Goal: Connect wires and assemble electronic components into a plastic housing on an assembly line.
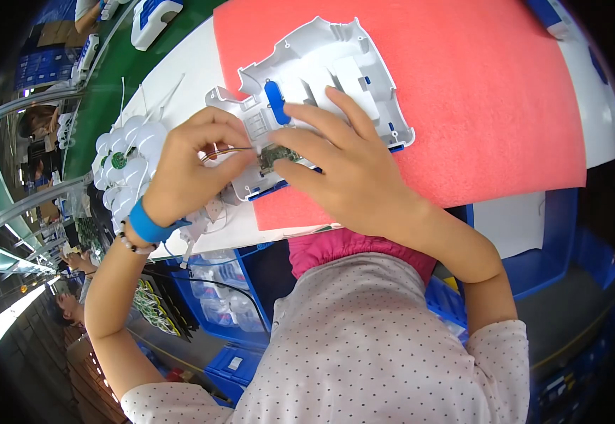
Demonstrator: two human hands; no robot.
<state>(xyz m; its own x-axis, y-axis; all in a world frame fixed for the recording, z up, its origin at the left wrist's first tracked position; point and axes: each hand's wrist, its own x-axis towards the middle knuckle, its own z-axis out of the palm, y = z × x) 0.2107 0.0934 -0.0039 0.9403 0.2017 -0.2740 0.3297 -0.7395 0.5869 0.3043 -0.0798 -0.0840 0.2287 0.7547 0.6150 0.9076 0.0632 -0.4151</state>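
Note:
A white plastic housing shell [385,106] lies with its hollow side up on the pink foam mat, a blue oval part [275,102] in it. Along its near side is a small green circuit board [273,155], partly covered by my fingers. My left hand [198,152] is closed in a pinch on thin coloured wires [224,150] at the board's left end. Spread over the shell, my right hand [350,166] has its thumb and index finger apart at the board and its other fingers over the shell's inside. Its fingertip contact is partly hidden.
Left of the shell, a pile of round white parts [131,145] with cables sits on the white table. The pink foam mat [491,106] extends right. Blue bins [558,240] stand below the table edge. Another white-and-blue device [155,21] is at the far left, with people beyond.

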